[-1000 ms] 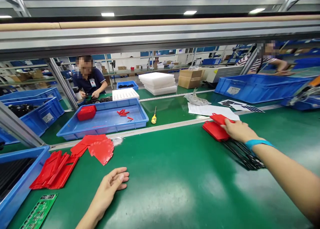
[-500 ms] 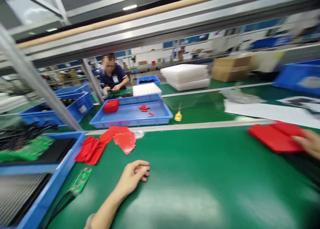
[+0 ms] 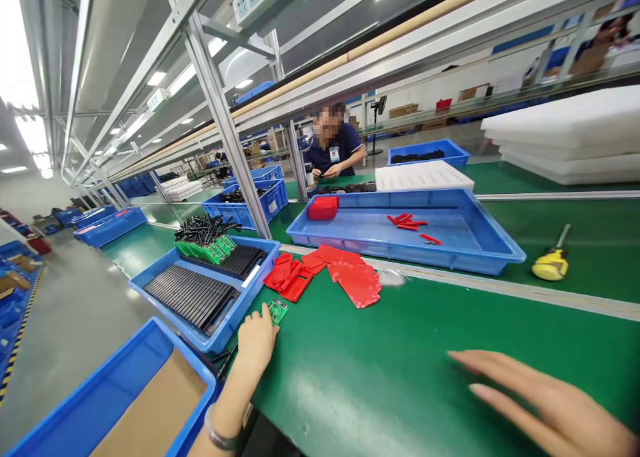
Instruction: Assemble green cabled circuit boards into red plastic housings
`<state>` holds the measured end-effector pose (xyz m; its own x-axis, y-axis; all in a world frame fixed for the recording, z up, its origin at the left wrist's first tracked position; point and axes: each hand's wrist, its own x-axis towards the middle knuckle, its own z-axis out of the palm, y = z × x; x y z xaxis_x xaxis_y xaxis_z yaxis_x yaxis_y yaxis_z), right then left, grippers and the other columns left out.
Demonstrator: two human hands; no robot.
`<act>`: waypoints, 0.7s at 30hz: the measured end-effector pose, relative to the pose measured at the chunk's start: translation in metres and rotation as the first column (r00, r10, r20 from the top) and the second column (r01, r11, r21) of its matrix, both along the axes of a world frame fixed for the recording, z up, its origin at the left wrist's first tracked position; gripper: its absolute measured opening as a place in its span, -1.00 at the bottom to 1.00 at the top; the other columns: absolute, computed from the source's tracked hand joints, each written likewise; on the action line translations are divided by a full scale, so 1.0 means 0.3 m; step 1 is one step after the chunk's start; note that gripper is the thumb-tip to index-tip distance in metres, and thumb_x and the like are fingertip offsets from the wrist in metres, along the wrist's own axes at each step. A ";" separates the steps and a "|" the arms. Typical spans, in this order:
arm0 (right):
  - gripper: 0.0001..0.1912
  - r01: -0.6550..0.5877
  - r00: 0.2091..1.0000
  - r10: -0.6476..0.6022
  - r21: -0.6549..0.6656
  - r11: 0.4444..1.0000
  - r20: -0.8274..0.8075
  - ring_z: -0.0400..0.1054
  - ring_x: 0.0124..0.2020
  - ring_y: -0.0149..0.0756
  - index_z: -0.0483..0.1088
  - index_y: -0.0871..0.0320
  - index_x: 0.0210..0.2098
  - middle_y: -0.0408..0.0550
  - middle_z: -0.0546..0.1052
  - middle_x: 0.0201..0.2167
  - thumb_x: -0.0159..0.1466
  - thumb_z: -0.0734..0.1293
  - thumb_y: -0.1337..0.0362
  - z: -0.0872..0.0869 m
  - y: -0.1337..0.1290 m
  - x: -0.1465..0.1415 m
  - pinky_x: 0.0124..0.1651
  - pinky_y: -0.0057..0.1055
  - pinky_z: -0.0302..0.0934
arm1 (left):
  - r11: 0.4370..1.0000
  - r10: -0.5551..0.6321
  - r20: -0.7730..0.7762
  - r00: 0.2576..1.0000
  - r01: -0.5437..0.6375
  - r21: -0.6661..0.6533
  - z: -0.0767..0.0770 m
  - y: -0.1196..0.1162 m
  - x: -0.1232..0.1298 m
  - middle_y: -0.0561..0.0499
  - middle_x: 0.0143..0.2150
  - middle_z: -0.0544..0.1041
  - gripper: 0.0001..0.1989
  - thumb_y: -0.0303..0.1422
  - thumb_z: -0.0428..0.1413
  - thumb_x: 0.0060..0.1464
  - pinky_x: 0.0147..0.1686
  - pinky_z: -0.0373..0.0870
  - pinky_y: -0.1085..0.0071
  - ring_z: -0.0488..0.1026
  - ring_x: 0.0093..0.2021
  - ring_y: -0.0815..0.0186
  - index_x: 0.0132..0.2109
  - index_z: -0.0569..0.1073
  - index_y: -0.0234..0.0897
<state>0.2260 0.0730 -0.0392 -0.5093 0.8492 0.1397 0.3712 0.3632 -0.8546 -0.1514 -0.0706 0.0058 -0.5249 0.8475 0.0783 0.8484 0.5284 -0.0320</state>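
Note:
My left hand (image 3: pixel 257 339) is at the left of the green mat, its fingers closed at the near edge of a green circuit board (image 3: pixel 279 310). Part of the board is covered by the hand, and black cables (image 3: pixel 227 362) trail beneath it. Beyond the board lie red plastic case parts (image 3: pixel 290 278) and a fan of flat red sheets (image 3: pixel 350 277). My right hand (image 3: pixel 555 400) hovers low over the mat at the lower right, slightly blurred, fingers stretched out and holding nothing.
At left, a blue tray (image 3: pixel 213 342) holds black panels and cabled green boards; a blue bin (image 3: pixel 170 330) with cardboard inside stands nearer. Behind, a blue tray (image 3: pixel 400 254) holds small red pieces. A yellow-handled screwdriver (image 3: pixel 550 264) lies right. A co-worker (image 3: pixel 336 144) sits across.
The view has swung left. My left hand has moved from bare mat to the circuit board. My right hand, earlier on a red case at far right, is now empty over the mat.

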 end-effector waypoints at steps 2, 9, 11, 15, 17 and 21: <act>-0.64 -0.229 0.970 0.228 0.006 0.973 0.081 0.26 0.10 0.17 0.49 -0.24 -0.04 -0.03 0.46 0.04 0.20 0.32 -0.08 0.006 -0.080 -0.101 0.24 0.21 0.01 | 1.000 -0.026 0.029 0.999 0.025 0.007 -0.002 -0.031 0.001 -0.36 -0.15 0.46 -0.50 -0.36 0.07 0.15 -0.19 0.36 0.18 0.46 -0.14 -0.06 0.20 0.28 -0.48; -0.31 -0.609 0.778 0.413 -0.410 0.679 -0.473 0.16 0.21 -0.01 0.13 -0.08 0.29 0.04 0.29 0.20 0.24 0.30 -0.13 0.002 -0.251 -0.306 0.25 -0.01 0.06 | 0.874 -0.481 0.556 0.678 0.317 0.369 0.116 0.016 0.225 -0.09 -0.20 0.53 -0.50 -0.05 0.03 0.17 -0.30 0.38 0.39 0.48 -0.33 0.23 0.14 0.37 -0.23; -0.32 -0.723 0.642 0.286 -0.437 0.535 -0.712 0.12 0.23 0.01 0.18 -0.05 0.26 0.04 0.25 0.24 0.24 0.29 -0.17 0.009 -0.257 -0.309 0.25 0.01 0.04 | 0.854 -0.519 0.549 0.655 0.374 0.361 0.127 0.097 0.260 -0.10 -0.20 0.54 -0.52 -0.06 0.04 0.17 -0.26 0.38 0.39 0.49 -0.28 0.20 0.13 0.38 -0.22; -0.55 -0.680 0.617 -0.082 -0.583 0.445 -0.783 0.37 -0.02 -0.01 0.48 0.21 -0.06 0.15 0.46 0.00 0.32 0.23 -0.02 0.045 -0.234 -0.282 0.12 -0.03 0.22 | 0.942 -0.263 0.331 0.906 0.167 0.291 0.079 0.291 0.200 -0.42 -0.08 0.45 -0.62 -0.37 0.18 0.07 -0.03 0.28 0.08 0.37 0.03 -0.14 0.01 0.43 -0.49; -0.64 -0.561 0.680 -0.237 -0.700 0.442 -0.694 0.42 -0.28 -0.15 0.50 0.27 -0.23 0.16 0.54 -0.21 0.31 0.27 0.07 0.066 -0.220 -0.266 -0.11 -0.19 0.38 | 0.949 -0.189 0.345 0.919 0.081 0.305 0.047 0.355 0.135 -0.49 -0.09 0.43 -0.74 -0.49 0.17 0.03 -0.01 0.23 -0.02 0.32 0.07 -0.22 -0.11 0.46 -0.54; -0.79 -0.286 0.737 -0.447 -0.834 0.472 -0.506 0.28 -0.55 -0.34 0.40 0.23 -0.42 0.08 0.55 -0.41 0.23 0.37 0.20 0.109 -0.201 -0.248 -0.56 -0.46 0.31 | 0.916 -0.210 0.441 0.872 0.018 0.401 0.033 0.371 0.040 -0.36 -0.15 0.44 -0.94 -0.51 0.16 -0.01 0.04 0.16 -0.05 0.33 0.05 -0.15 -0.32 0.46 -0.43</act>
